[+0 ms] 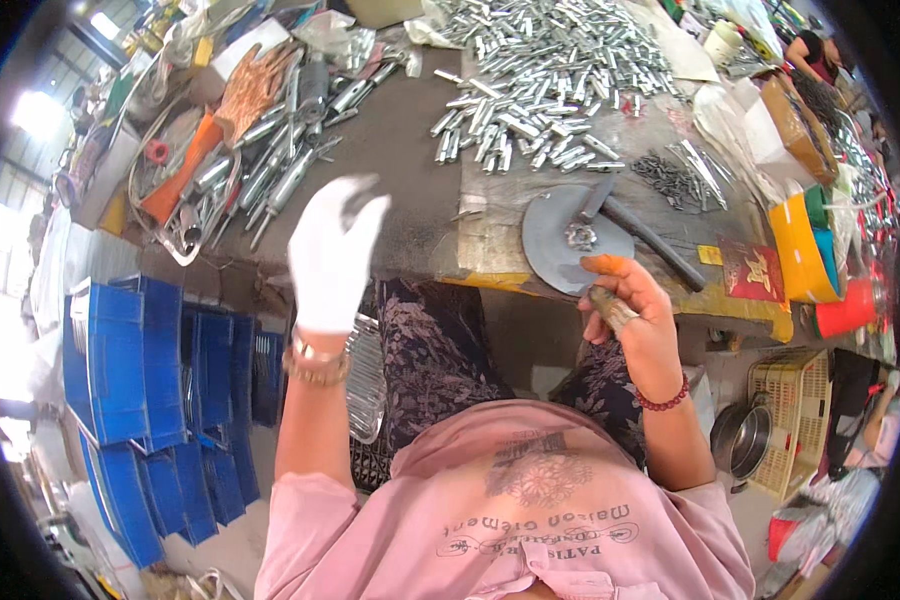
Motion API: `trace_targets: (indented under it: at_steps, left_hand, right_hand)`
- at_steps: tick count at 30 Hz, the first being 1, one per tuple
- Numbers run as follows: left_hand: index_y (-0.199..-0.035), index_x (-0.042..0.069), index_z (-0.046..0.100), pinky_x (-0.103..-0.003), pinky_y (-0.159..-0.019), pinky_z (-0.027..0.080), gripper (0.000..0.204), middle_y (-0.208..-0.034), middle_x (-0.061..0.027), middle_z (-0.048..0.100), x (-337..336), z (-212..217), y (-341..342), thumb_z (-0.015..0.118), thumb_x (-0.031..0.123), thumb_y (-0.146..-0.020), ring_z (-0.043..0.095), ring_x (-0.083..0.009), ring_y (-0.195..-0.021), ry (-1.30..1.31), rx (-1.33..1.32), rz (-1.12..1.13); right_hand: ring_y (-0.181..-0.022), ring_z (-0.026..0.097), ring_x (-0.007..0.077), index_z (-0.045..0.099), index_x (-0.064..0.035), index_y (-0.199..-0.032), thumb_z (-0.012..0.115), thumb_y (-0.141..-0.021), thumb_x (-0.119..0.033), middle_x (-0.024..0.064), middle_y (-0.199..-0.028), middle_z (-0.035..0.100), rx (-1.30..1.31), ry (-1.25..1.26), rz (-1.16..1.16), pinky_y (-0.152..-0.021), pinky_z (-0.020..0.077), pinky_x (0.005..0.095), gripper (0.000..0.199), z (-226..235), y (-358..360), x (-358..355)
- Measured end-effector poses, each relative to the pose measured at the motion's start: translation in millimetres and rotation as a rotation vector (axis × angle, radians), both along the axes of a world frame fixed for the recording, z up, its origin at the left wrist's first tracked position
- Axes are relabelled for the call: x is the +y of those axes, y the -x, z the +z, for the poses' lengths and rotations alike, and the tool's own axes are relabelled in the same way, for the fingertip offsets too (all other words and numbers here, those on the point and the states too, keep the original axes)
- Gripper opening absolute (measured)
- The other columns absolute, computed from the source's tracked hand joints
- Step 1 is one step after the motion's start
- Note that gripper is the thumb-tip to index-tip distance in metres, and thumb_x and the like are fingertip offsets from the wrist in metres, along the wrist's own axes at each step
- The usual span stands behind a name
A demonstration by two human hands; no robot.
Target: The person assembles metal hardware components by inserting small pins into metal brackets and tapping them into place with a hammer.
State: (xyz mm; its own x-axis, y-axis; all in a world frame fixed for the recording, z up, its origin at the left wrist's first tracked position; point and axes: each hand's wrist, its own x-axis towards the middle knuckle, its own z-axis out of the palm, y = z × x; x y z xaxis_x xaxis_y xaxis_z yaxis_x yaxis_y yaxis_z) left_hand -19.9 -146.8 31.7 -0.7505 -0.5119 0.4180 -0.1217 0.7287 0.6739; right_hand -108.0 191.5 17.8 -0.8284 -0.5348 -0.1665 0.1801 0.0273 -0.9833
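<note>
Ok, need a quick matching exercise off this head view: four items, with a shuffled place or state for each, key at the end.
Items
1. Left hand
2. Hammer
3. Blue bins
4. Right hand

Place or state
A. Stacked low at the picture's left
B. Has a red beaded bracelet at its wrist
C. In a white glove
D. Lying partly on a round grey disc

Pairs: 1-C, 2-D, 3-A, 4-B

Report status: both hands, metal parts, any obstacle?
Gloved left hand open, empty. Right hand near round plate, hold unclear. Cylindrical metal parts piled beyond. Hammer overlaps plate.
</note>
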Motion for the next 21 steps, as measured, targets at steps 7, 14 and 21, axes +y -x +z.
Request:
trace_targets:
  at_steps: [7,14,21]
  left_hand:
    - [-0.127,0.012,0.069,-0.047,-0.099,0.056,0.037,-0.123,-0.0171,0.073,-24,-20,127,0.072,0.030,-0.095,0.070,-0.0387,-0.115,0.335,-0.181,-0.196]
    - [-0.131,0.009,0.067,-0.046,-0.090,0.057,0.043,-0.104,-0.0192,0.075,-39,-17,135,0.071,0.017,-0.089,0.073,-0.0388,-0.099,0.234,-0.342,-0.247]
    - [-0.138,0.003,0.064,-0.037,-0.080,0.056,0.051,-0.088,-0.0073,0.069,-19,-6,95,0.070,0.012,-0.088,0.069,-0.0206,-0.082,0.081,-0.313,-0.218]
  right_hand:
    - [-0.084,0.067,0.0077,0.067,-0.0021,-0.136,0.056,-0.101,0.008,0.0055,-0.106,0.072,0.047,-0.025,0.052,-0.073,0.0566,0.0234,0.039,18,-8,19]
    - [-0.088,0.067,0.0089,0.069,-0.0023,-0.132,0.061,-0.097,0.009,0.0052,-0.103,0.074,0.174,-0.105,0.013,-0.077,0.0564,0.0268,0.038,39,7,52]
    - [-0.096,0.074,0.0336,0.072,-0.0058,-0.117,0.074,-0.089,-0.007,0.0161,-0.105,0.076,0.958,-0.709,-0.351,-0.086,0.0588,0.0433,0.028,35,110,91]
